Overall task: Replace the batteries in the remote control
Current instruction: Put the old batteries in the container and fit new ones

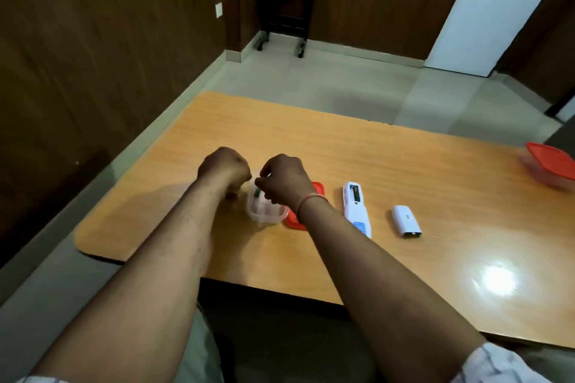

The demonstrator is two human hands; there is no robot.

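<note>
A white remote control (355, 208) lies face down on the wooden table (404, 165) with its battery bay uncovered. Its white battery cover (405, 221) lies to its right. A small clear plastic container (264, 211) stands left of the remote, its red lid (294, 221) beside it under my right wrist. My right hand (281, 179) hovers over the container, fingers pinched on a green battery (257, 193) at the rim. My left hand (224, 169) is curled into a fist just left of the container; whether it touches the container is hidden.
A second clear container with a red lid (549, 165) sits at the table's far right edge. A dark side table (284, 9) stands against the wood-panelled wall, and a white door (485, 9) is at the back right. The table's near edge is close to my body.
</note>
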